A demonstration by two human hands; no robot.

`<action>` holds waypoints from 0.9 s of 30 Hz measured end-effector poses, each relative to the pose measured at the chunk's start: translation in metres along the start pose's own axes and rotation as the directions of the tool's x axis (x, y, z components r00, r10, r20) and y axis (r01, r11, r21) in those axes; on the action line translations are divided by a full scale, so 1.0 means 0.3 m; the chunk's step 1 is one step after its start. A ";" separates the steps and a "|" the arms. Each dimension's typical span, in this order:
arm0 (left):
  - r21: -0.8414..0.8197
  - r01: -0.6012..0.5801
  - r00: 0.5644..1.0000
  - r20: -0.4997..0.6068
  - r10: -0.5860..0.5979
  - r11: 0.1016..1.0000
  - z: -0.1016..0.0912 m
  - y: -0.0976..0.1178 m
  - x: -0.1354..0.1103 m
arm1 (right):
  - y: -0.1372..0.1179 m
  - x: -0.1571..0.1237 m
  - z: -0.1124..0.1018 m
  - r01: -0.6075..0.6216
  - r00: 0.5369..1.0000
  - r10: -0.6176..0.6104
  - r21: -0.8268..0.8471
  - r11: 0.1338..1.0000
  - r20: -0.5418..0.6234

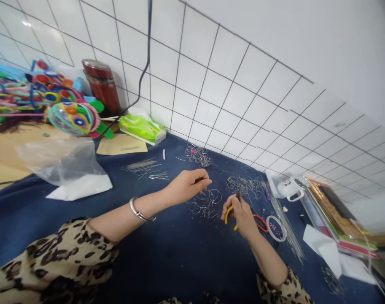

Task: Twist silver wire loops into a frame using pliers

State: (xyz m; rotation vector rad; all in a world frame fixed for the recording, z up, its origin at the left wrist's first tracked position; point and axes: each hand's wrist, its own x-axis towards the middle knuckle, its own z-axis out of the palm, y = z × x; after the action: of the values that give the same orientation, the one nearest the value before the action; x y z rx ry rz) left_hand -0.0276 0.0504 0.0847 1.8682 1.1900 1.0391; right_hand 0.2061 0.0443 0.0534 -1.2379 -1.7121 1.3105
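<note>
Leopard-print sleeve (pixel 53 257) crosses the near edge of the dark blue cloth-covered desk (pixel 179 261); bare cloth there. Left hand (pixel 187 185) outstretched, fingertips pinched together above tangled silver wire loops (pixel 206 203). Right hand (pixel 241 214) clenches yellow-handled pliers (pixel 228 214).

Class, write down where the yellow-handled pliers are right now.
Head view, right of centre: the yellow-handled pliers are held in the right hand, just right of the looped wire pile on the blue cloth.

1 pr pliers (pixel 229 213), 1 mug (pixel 289 188), 1 jar (pixel 102 86), 3 wire heaps (pixel 198 155) (approx).
</note>
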 end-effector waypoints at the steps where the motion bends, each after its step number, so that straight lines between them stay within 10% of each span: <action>1: 0.007 -0.008 1.000 -0.008 0.008 1.000 -0.004 0.001 -0.001 | -0.014 -0.008 0.002 0.030 1.000 -0.030 -0.077 0.997 -0.003; 5: 0.044 -0.064 0.997 -0.039 0.066 0.997 -0.013 0.004 -0.003 | -0.087 -0.037 0.008 0.155 0.986 -0.166 -0.420 0.894 0.009; 15: 0.087 -0.145 0.988 -0.038 0.149 0.986 0.004 -0.005 -0.006 | -0.135 -0.026 0.052 0.232 0.913 -0.390 -0.936 0.264 0.116; 27: -0.023 -0.152 0.988 0.002 0.152 0.988 0.030 -0.029 0.002 | -0.093 -0.008 0.041 0.196 0.915 -0.380 -0.972 0.130 0.134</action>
State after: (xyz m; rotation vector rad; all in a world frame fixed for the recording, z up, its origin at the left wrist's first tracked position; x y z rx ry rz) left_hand -0.0228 0.0528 0.0734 1.9669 1.0415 1.1259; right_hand 0.1878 0.0362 0.0764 -1.3895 -2.5916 -0.3998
